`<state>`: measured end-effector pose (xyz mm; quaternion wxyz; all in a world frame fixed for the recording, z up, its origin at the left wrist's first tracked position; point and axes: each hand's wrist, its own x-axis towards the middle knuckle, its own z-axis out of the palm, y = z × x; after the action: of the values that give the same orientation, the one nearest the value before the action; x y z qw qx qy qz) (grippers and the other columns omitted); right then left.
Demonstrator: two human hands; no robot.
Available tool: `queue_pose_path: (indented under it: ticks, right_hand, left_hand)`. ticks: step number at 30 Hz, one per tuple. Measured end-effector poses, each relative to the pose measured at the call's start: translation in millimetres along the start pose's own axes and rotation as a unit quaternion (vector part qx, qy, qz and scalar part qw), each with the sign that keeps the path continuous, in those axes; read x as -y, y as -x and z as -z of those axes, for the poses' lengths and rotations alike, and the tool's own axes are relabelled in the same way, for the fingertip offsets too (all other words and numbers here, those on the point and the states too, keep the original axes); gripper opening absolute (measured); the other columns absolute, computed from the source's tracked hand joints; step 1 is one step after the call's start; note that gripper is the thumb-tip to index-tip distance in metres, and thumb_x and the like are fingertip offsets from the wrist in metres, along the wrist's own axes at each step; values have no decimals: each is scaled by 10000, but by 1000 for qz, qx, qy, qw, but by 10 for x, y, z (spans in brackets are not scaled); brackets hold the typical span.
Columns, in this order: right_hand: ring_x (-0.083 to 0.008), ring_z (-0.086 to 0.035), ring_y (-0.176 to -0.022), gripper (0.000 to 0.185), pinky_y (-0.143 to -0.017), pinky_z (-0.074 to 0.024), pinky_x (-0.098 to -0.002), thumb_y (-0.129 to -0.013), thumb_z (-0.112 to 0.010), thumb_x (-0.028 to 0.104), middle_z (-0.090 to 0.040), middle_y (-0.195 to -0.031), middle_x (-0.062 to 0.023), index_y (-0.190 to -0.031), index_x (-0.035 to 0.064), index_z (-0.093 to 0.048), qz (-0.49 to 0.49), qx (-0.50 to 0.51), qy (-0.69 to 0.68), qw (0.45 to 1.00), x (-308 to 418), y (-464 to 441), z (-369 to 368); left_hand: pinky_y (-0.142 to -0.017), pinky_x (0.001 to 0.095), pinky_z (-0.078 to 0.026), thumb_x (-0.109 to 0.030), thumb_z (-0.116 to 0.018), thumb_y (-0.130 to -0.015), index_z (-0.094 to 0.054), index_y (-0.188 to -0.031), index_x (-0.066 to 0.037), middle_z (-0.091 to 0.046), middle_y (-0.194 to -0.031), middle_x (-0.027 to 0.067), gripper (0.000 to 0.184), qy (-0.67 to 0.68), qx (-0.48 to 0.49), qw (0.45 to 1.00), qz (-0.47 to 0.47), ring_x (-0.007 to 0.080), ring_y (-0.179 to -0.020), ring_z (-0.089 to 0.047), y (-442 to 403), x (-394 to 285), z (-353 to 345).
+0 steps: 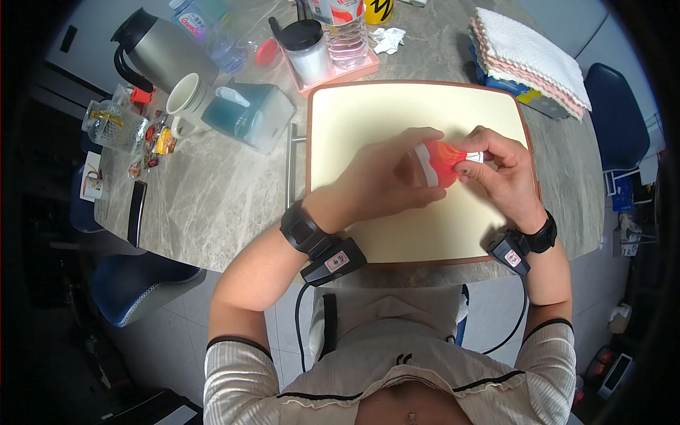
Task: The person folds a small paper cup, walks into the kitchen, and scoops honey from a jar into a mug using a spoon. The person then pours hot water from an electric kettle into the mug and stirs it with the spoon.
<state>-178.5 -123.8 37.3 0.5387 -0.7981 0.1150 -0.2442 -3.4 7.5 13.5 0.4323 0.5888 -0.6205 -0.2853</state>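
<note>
I see left hand point(379, 171) curled round red-and-white packet point(442, 164), right hand point(508, 170) thumb-and-finger pinching its right end. I'd steady left lightly, pinch right firmly.

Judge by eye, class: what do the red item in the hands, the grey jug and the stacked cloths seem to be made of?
The red item: perhaps thin plastic or paper, smooth-looking, but partly covered, so uncertain.
The grey jug: probably metal, satin finish, from its soft silvery sheen.
The stacked cloths: likely fabric, matte, given their texture and wavy edges.
</note>
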Motion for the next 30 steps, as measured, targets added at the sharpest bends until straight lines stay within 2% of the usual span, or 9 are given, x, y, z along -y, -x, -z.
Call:
queue_pose_path:
  ticks: [5,8,11,17,23,30]
  right_hand:
    - [-82,-537,-629,97,-584,-443,-225,-778,-679,20,-593,-739,-40,-846,-30,-631,45,13,72,996,7,-13,25]
    - [-81,-542,-647,111,-602,-444,-221,-781,-681,34,-599,-749,-35,-869,-11,-630,34,22,86,995,-7,-6,52]
    - [-83,-551,-705,196,-620,-445,-215,-776,-687,38,-609,-811,-36,-957,13,-618,32,1,70,997,11,-22,17]
    - [-109,-577,-872,416,-738,-471,-233,-719,-744,63,-605,-989,-56,-1099,43,-576,5,-17,37,999,69,-19,-22]
    - [-169,-583,-949,510,-862,-449,-291,-634,-798,71,-613,-1026,-62,-1094,38,-578,63,13,133,989,71,-37,28]
    - [-175,-581,-975,458,-872,-448,-297,-640,-797,80,-621,-1025,-65,-1049,30,-599,43,14,131,990,90,-40,29]
  left_hand:
    - [-704,265,-498,-208,-773,-721,-456,-1272,-68,-601,-997,79,651,14,17,1000,13,143,-784,-592,6,-4,-3]
    - [-704,266,-494,-209,-771,-726,-449,-1273,-66,-602,-982,78,651,-1,13,1000,-9,142,-776,-588,1,19,-6]
    - [-680,262,-481,-212,-759,-744,-429,-1284,-67,-599,-968,73,650,6,0,1000,18,134,-753,-574,3,-6,-12]
    - [-633,246,-451,-243,-717,-792,-401,-1303,-69,-594,-914,52,625,32,-13,999,18,117,-711,-549,4,-7,3]
    - [-622,243,-440,-270,-691,-815,-407,-1295,-63,-593,-866,51,595,55,-1,998,16,110,-700,-538,9,-39,32]
    - [-619,248,-434,-254,-681,-821,-415,-1284,-63,-588,-841,52,567,60,2,998,21,115,-707,-541,17,-31,39]
